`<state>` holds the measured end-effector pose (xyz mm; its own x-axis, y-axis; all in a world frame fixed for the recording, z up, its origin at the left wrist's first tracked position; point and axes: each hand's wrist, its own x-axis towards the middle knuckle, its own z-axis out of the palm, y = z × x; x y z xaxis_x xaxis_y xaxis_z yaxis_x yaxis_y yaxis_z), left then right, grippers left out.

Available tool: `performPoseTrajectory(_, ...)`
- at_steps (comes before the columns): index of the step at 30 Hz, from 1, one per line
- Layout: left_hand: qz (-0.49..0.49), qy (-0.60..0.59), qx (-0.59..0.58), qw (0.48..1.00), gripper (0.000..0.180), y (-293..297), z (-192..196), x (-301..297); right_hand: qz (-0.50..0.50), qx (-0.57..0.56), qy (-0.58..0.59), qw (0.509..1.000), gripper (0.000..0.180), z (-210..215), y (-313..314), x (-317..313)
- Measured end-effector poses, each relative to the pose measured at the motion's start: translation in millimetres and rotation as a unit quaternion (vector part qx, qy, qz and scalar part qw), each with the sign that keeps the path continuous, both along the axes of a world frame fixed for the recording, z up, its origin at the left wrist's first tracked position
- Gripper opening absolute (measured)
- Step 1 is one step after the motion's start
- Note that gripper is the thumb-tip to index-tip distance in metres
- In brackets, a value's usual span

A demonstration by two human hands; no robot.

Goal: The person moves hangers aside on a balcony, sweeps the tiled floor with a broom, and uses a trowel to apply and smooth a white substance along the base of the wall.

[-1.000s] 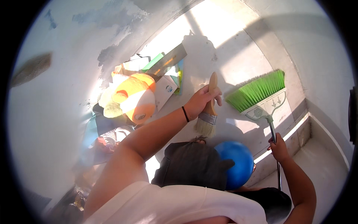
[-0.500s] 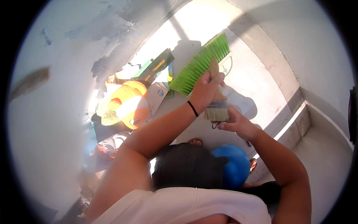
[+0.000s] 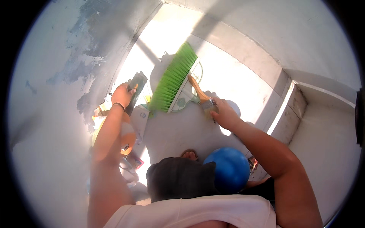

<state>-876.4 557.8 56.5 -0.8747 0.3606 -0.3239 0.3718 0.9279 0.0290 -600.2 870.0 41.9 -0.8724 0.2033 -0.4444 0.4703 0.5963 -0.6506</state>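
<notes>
Sunlit floor [image 3: 228, 70], right hand [image 3: 226, 114] gripping paintbrush [image 3: 199, 90] (tan-handled, metal-banded), left hand [image 3: 121, 95] clutching dark panel [image 3: 139, 84]

Left wall [image 3: 42, 117]: white, with grey patches [image 3: 91, 34] at upper left. Pale floor [image 3: 171, 131]: sunlit at upper centre, crossed by shadow bands [image 3: 147, 50]. Upper-right wall [image 3: 296, 38]: white, partly shaded.

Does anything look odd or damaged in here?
Yes. The wall on the left has ragged grey patches, perhaps stained or worn; I can't tell which. Also, the right hand seems to hold the paintbrush near its bristles rather than by its handle, which looks unusual.
</notes>
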Motion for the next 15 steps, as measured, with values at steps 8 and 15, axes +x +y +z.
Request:
performPoseTrajectory(8,0.184,-0.037,0.512,0.838,0.022,83.1,96.8,-4.8,-0.052,-0.131,0.086,0.986,0.046,60.8,0.0,-12.1)
performPoseTrajectory(15,0.32,-0.245,0.669,0.624,0.022,162.5,80.6,33.2,-0.036,-0.136,0.288,0.947,0.056,103.4,-17.6,-52.5)
